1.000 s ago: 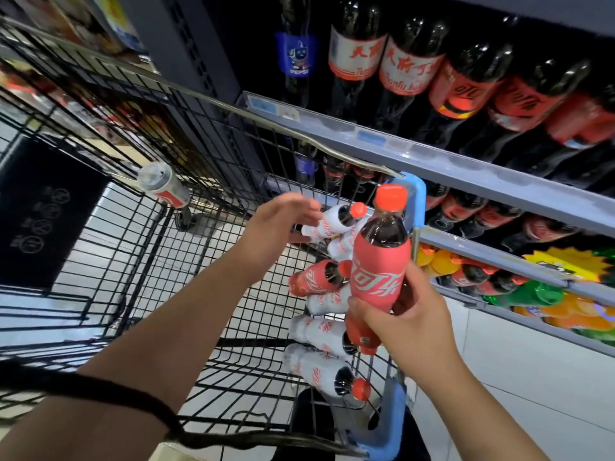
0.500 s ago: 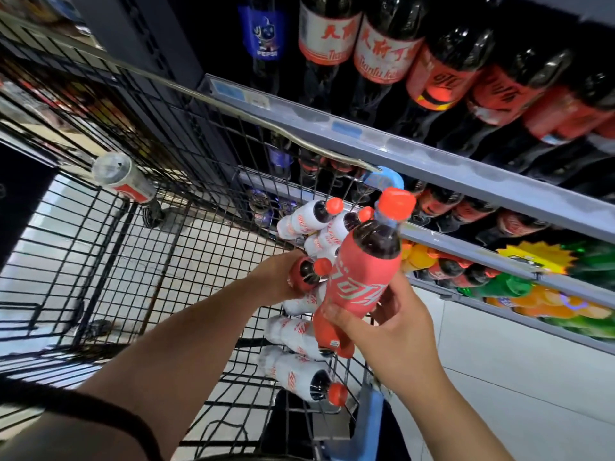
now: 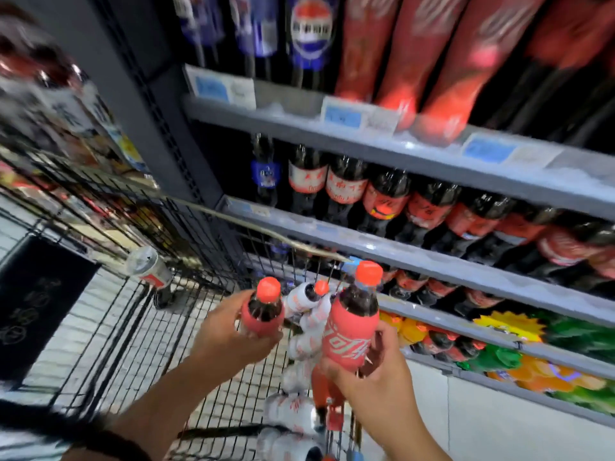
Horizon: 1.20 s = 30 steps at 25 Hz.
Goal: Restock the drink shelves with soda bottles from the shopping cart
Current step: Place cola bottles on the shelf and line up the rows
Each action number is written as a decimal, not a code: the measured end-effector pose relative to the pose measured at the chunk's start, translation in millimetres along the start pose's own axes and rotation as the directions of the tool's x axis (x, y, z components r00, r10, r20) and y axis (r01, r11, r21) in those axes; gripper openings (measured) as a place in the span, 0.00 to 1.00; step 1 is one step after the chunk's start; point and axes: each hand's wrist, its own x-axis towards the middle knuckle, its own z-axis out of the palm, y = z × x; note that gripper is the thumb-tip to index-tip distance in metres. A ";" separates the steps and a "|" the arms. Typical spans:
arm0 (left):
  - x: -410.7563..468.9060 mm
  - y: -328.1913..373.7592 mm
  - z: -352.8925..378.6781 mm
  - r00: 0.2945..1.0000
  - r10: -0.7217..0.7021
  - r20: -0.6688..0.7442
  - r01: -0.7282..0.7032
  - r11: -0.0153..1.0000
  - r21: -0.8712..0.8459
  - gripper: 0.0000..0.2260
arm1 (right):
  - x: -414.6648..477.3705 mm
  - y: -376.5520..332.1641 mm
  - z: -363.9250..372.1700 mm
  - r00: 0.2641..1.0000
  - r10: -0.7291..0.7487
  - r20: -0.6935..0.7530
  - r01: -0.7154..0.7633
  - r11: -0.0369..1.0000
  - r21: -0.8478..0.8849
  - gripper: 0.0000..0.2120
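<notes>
Both hands gripped soda: left hand (image 3: 229, 341) a red bottle (image 3: 263, 316), right hand (image 3: 377, 377) a second bottle (image 3: 352, 331), above white bottles (image 3: 298, 299) in the cart (image 3: 266, 231), beside shelves (image 3: 416, 261).

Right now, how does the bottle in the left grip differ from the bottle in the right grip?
The left bottle is covered low by the left grip, so only cap, neck and upper label show; the right bottle shows most of its length, white script included, held low by the right grip. The right bottle's cap stands higher in the picture than the left bottle's. Both have red caps, red labels and dark drink.
</notes>
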 end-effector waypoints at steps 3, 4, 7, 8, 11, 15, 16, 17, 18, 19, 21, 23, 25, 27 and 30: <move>-6.1 67.9 -25.8 0.978 0.119 -0.173 -0.136 0.987 -0.090 0.23 | -0.7 -46.8 -7.1 0.981 -0.143 -0.132 0.146 0.989 0.012 0.38; -8.3 89.5 -33.3 0.955 0.172 -0.243 -0.198 0.977 -0.085 0.24 | 0.2 -67.7 -11.1 0.963 -0.193 -0.189 0.199 0.980 0.011 0.39; -11.1 148.4 -58.6 0.880 0.284 -0.381 -0.339 0.937 -0.085 0.28 | 0.5 -140.3 -30.8 0.891 -0.350 -0.288 0.353 0.935 -0.045 0.40; -10.0 166.6 -67.6 0.865 0.314 -0.391 -0.379 0.920 -0.099 0.29 | 1.2 -163.0 -39.0 0.860 -0.417 -0.295 0.412 0.908 -0.082 0.40; -5.2 226.5 -96.8 0.827 0.420 -0.374 -0.493 0.861 -0.123 0.30 | 5.6 -234.6 -62.1 0.738 -0.591 -0.325 0.570 0.804 -0.168 0.38; 6.4 300.8 -133.1 0.720 0.553 -0.420 -0.621 0.783 -0.033 0.26 | 14.6 -323.5 -86.6 0.591 -0.732 -0.339 0.712 0.671 -0.209 0.33; 9.0 320.4 -142.2 0.685 0.580 -0.441 -0.643 0.766 0.009 0.25 | 15.6 -344.3 -93.2 0.561 -0.754 -0.341 0.736 0.643 -0.212 0.31; 11.4 339.8 -150.4 0.648 0.604 -0.463 -0.666 0.745 0.039 0.24 | 16.4 -364.4 -99.0 0.535 -0.775 -0.336 0.761 0.615 -0.208 0.30; 14.3 358.4 -158.1 0.608 0.627 -0.486 -0.696 0.716 0.053 0.23 | 16.5 -383.5 -104.7 0.508 -0.796 -0.329 0.780 0.587 -0.216 0.30; 17.9 378.1 -164.7 0.574 0.647 -0.502 -0.727 0.685 0.051 0.22 | 16.4 -402.1 -110.5 0.474 -0.819 -0.324 0.796 0.556 -0.240 0.30; 26.6 416.1 -173.2 0.528 0.677 -0.513 -0.783 0.622 0.016 0.20 | 19.8 -434.6 -122.4 0.402 -0.855 -0.327 0.824 0.494 -0.278 0.29; 35.0 449.6 -176.4 0.474 0.723 -0.503 -0.839 0.544 -0.010 0.17 | 28.6 -460.8 -133.5 0.359 -0.873 -0.329 0.847 0.453 -0.279 0.28; 41.0 477.1 -175.5 0.377 0.791 -0.482 -0.889 0.455 0.051 0.16 | 40.3 -480.0 -140.7 0.348 -0.880 -0.323 0.844 0.444 -0.301 0.30; 48.1 498.1 -171.9 0.313 0.823 -0.474 -0.911 0.401 0.096 0.17 | 52.2 -491.4 -145.1 0.357 -0.875 -0.328 0.835 0.456 -0.308 0.32; 64.7 517.1 -163.8 0.315 0.828 -0.464 -0.917 0.392 0.076 0.17 | 65.3 -494.4 -148.0 0.368 -0.862 -0.348 0.810 0.481 -0.336 0.29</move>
